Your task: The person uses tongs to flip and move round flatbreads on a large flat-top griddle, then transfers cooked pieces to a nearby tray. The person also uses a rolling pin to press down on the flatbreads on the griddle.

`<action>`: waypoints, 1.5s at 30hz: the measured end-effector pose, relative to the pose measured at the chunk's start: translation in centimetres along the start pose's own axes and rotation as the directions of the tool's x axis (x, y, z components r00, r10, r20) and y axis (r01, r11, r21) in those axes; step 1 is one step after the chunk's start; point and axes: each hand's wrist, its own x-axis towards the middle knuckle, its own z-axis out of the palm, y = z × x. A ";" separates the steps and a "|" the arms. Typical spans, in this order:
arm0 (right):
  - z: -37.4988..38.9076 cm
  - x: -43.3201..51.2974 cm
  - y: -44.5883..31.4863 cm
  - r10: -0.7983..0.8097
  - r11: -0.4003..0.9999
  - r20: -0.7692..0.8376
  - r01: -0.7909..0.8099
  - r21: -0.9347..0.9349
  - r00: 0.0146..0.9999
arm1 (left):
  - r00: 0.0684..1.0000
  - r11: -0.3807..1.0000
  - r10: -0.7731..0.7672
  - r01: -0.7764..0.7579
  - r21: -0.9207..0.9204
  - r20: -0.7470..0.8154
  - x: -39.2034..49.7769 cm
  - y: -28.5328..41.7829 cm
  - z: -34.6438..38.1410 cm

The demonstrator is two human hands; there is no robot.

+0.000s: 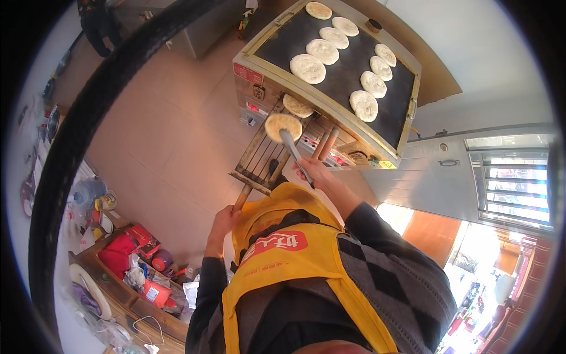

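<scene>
My left hand (227, 220) grips the wooden handle (242, 197) of a metal slatted rack (260, 152), which is pulled partly out of the oven front. In my right hand (317, 173) are metal tongs (289, 144), their far end against a browned round flatbread (279, 123) over the rack. This bread looks slightly blurred. Another browned flatbread (298, 106) lies at the rack's inner end, partly under the oven's edge. On top of the oven (247, 75), several pale flatbreads (308, 69) lie in rows on a black griddle plate (342, 73).
Two more wooden handles (328, 144) stick out of the oven front, right of the rack. A wooden counter (154, 309) with red packages stands at lower left. A large water bottle (89, 193) is beyond it. Another person's legs (98, 31) show at upper left.
</scene>
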 end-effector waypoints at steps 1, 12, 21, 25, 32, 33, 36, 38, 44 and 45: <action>0.4 0.1 0.8 0.060 0.998 0.002 -0.060 0.032 0.998 | 0.999 0.999 0.036 -0.036 0.039 -0.018 -0.3 0.0 0.0; -1.1 2.8 -17.6 -0.076 0.948 -0.117 0.036 -0.317 0.990 | 0.982 0.983 -0.181 0.182 -0.010 0.053 -0.2 1.1 0.7; -14.8 33.1 -40.1 -0.121 0.813 -0.204 0.215 0.542 0.971 | 0.900 0.905 -0.426 0.423 0.056 0.092 0.5 3.4 -0.1; -17.1 40.8 -44.8 -0.114 0.751 -0.323 0.294 0.591 0.940 | 0.862 0.867 -0.498 0.494 0.069 0.088 -0.1 4.5 0.2; -16.1 39.9 -46.5 -0.177 0.772 -0.477 0.422 0.475 0.861 | 0.831 0.836 -0.549 0.547 0.046 0.087 -0.2 5.2 0.6; -16.4 38.7 -46.5 -0.204 0.761 -0.487 0.451 0.467 0.849 | 0.838 0.842 -0.539 0.535 0.065 0.086 -0.1 5.2 0.4; -15.4 33.0 -43.9 -0.352 0.816 -0.441 0.501 0.288 0.826 | 0.869 0.871 -0.489 0.482 0.098 0.071 0.3 4.9 0.1; -13.5 26.4 -39.7 -0.471 0.809 -0.379 0.562 0.176 0.797 | 0.876 0.881 -0.471 0.461 0.110 0.105 0.2 3.9 0.3; -8.7 6.7 -18.0 -0.422 0.891 -0.004 0.413 -0.189 0.907 | 0.957 0.960 -0.276 0.270 0.078 0.087 -0.1 3.0 -0.1; -7.4 3.5 -14.9 -0.355 0.898 0.016 0.345 -0.274 0.935 | 0.964 0.967 -0.249 0.242 0.078 0.091 0.0 2.8 0.0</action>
